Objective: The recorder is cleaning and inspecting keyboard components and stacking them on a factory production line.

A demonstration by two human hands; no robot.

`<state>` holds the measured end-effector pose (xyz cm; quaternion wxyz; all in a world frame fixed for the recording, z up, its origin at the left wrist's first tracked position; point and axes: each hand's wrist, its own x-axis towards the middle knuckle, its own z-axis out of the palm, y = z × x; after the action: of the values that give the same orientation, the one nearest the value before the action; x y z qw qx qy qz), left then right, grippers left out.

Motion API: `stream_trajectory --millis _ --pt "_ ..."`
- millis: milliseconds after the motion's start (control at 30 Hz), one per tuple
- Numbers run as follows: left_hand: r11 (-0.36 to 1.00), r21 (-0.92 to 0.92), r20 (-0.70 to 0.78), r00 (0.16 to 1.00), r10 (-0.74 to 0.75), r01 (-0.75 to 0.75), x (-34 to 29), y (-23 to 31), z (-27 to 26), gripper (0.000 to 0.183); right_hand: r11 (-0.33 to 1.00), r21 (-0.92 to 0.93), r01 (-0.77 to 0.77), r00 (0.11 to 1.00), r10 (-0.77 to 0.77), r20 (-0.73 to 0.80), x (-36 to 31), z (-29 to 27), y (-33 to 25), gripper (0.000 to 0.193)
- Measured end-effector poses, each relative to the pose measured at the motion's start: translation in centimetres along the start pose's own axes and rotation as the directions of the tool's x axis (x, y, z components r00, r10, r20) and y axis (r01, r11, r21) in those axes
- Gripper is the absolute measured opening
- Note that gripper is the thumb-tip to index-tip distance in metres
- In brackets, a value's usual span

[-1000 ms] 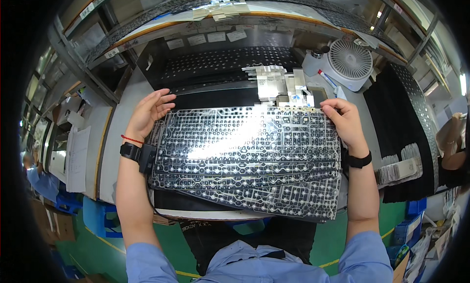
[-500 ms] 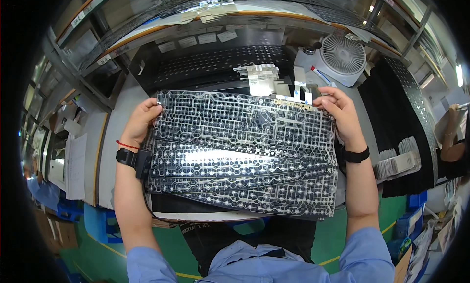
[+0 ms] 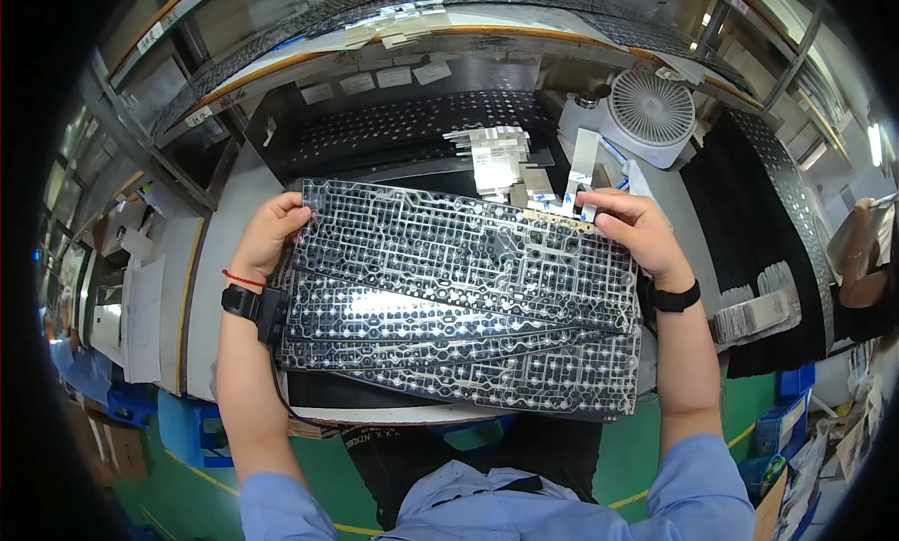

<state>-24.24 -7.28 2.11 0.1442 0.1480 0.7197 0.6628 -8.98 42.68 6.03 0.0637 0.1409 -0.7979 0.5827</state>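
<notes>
A dark, see-through keyboard membrane sheet [image 3: 403, 227] with silvery printed lines lies tilted over a fanned pile of similar sheets [image 3: 524, 382]. My left hand [image 3: 272, 230] is closed on its upper left corner, thumb on top. My right hand [image 3: 639, 234] is at its upper right edge, thumb and forefinger close together around the sheet's edge by a tan strip. A pale strip with blue marks [image 3: 582, 162] reaches up beside those right fingertips. Whether the right fingers pinch the strip as well, I cannot tell. Several silvery connector tails [image 3: 496, 162] stick out beyond the sheet.
A white fan [image 3: 653, 110] stands at the back right, with pens nearby. Black dotted sheets [image 3: 421, 119] lie at the back, under a shelf. On the right is a black pile [image 3: 740, 232] with bundled pale tails [image 3: 758, 307]. Another person's arm [image 3: 857, 246] shows far right.
My right hand has moved left and down along the sheet's edge. The top sheet's right end has dropped toward me, so it tilts more. The pale strip now stands more upright by my fingers.
</notes>
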Motion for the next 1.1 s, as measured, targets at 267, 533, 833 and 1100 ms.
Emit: stream_trajectory --millis 267,533,833,1100 --pt "0.994 -0.104 -0.012 1.0 0.019 -0.021 0.0 0.5 0.7 0.015 0.997 0.056 -0.059 0.982 0.068 -0.175 0.1 -0.9 1.9 0.016" --pt "0.991 -0.126 -0.058 0.998 0.031 -0.038 -0.2 0.5 0.2 0.015 0.989 0.145 -0.028 0.994 0.043 -0.101 0.4 -0.5 1.7 0.038" --pt "0.99 -0.127 -0.064 0.997 0.046 -0.054 -0.1 0.5 0.5 0.016 1.0 0.024 -0.008 0.995 0.01 -0.103 0.3 -0.4 1.1 0.044" --pt "0.985 -0.151 -0.113 0.991 0.066 -0.082 0.2 0.2 0.0 0.016 0.952 0.289 -0.102 0.93 0.195 -0.313 0.7 -0.7 2.2 0.019"
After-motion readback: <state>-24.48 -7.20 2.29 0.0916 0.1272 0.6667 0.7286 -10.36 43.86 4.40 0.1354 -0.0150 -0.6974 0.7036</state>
